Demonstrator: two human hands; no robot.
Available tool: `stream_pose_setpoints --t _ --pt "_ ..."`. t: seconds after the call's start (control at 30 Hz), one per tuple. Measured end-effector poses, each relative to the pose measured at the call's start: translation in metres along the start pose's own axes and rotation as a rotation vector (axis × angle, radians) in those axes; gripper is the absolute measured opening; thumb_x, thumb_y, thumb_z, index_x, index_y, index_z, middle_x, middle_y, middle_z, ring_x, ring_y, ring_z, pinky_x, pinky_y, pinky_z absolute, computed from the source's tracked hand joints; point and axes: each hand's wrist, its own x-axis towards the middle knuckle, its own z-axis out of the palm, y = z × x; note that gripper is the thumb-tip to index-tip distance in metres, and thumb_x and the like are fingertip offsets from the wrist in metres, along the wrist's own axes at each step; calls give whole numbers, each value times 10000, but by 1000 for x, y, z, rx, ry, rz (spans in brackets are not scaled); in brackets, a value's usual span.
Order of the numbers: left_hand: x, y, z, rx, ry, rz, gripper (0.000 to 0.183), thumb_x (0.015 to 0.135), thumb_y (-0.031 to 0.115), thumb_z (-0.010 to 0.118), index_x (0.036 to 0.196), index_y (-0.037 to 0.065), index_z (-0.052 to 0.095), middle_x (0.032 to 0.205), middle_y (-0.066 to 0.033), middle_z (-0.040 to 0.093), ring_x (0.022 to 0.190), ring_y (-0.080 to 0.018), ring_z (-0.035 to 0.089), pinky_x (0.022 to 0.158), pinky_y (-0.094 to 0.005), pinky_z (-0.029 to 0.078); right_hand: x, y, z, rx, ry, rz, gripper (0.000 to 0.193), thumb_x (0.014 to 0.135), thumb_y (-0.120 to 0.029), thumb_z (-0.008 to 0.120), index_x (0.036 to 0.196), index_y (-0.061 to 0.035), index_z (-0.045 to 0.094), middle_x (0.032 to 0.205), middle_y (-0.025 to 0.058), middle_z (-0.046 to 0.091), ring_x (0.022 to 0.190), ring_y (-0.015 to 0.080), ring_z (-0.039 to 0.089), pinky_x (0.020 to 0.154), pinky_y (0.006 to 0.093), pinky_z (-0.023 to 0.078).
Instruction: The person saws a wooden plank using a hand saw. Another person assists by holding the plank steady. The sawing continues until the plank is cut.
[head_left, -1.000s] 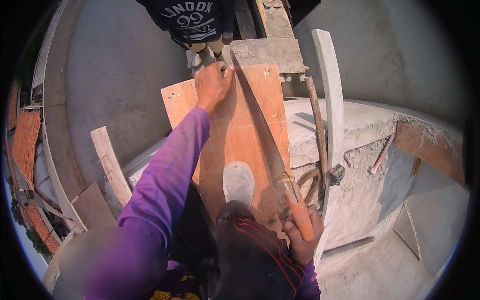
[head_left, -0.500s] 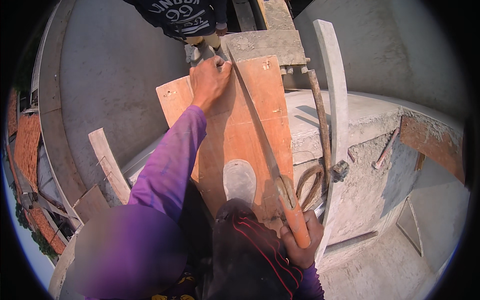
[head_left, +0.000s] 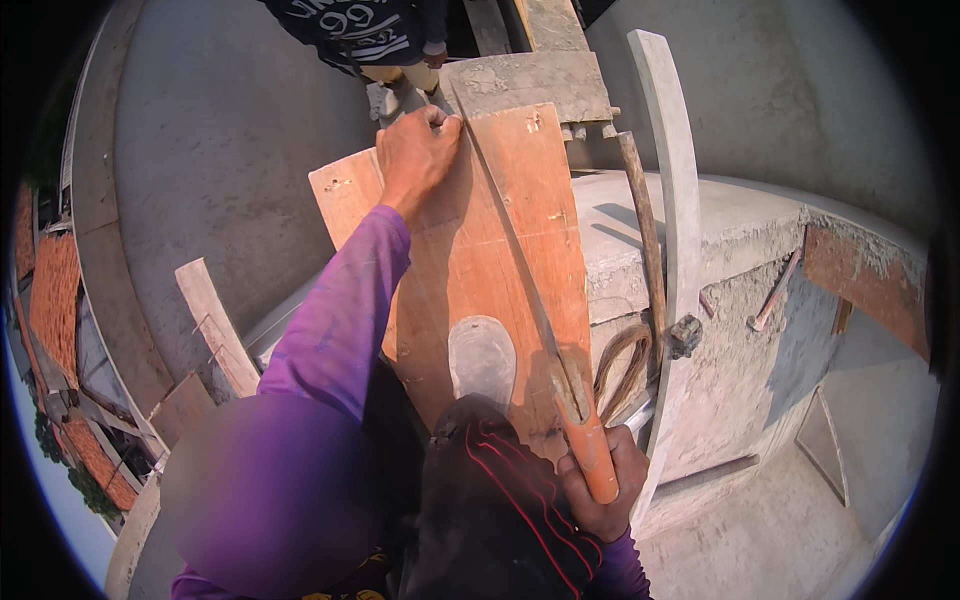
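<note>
Saw (head_left: pixel 541 325) over wooden board (head_left: pixel 440 280), pointing lengthwise away, slanting left.
Clasped in right hand (head_left: pixel 606 514), near left hand (head_left: pixel 415 155) with curled fingers (head_left: pixel 436 114), hold unclear; beyond, white lettering (head_left: pixel 357 16) on dark shirt (head_left: pixel 402 18).

Grey shoe (head_left: pixel 482 358) on plywood board (head_left: pixel 450 275)

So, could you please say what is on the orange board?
On the board are a shoe and, near its far edge, the left hand; a saw crosses it. Anything beneath them is hidden.
</note>
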Motion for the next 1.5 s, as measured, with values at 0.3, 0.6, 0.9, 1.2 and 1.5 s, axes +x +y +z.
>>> stream_pose_setpoints --t 0.3,0.6,0.9,1.2,1.5 --pt "3 -5 2 84 27 60 381 989 418 630 972 89 820 704 -96 756 802 -322 768 812 -427 569 1 -3 2 -16 -21 -33 307 765 -80 841 1006 -77 652 794 122 727 646 356 734 599 426 562" --pt "4 -6 0 21 -15 47 378 977 403 668 983 58 822 947 -235 788 936 -417 750 915 -484 532 11 -14 10 84 -14 119 178 811 -26 724 914 -10 580 717 91 641 636 194 628 638 342 501" --pt "1 -16 4 -5 43 194 294 1006 301 678 968 27 779 898 -234 767 913 -424 738 880 -498 510 25 -35 16 69 33 109 152 826 -7 671 931 1 561 744 98 603 654 181 581 641 338 489" --pt "-4 -11 5 -12 64 216 258 1016 282 684 968 45 775 907 -204 769 942 -398 725 874 -499 438 39 -26 29 25 32 43 171 822 25 643 987 13 597 801 87 593 718 193 594 686 335 497" --pt "-5 -12 5 27 70 234 243 1016 271 697 1015 39 770 965 -195 773 930 -382 732 854 -483 496 64 -29 40 90 27 39 253 875 14 705 1128 13 689 897 163 676 733 345 702 655 412 544"
